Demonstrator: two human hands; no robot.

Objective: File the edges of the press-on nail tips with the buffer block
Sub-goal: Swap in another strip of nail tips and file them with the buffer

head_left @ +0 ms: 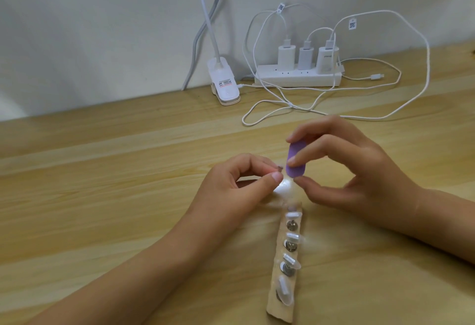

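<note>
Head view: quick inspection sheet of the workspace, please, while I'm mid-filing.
Surface: wooden table, light grain.
Job's things: purple buffer block held close to a small nail tip; holder strip carrying clear tips, nearer the person.
Clutter: nothing seen.
Hands: left hand pinches the nail tip; right hand grips the buffer block.
Cables: white charging cables looped loose behind the hands, from three chargers in a power strip.
Surroundings: clip lamp at the table's far edge; white wall.
</note>
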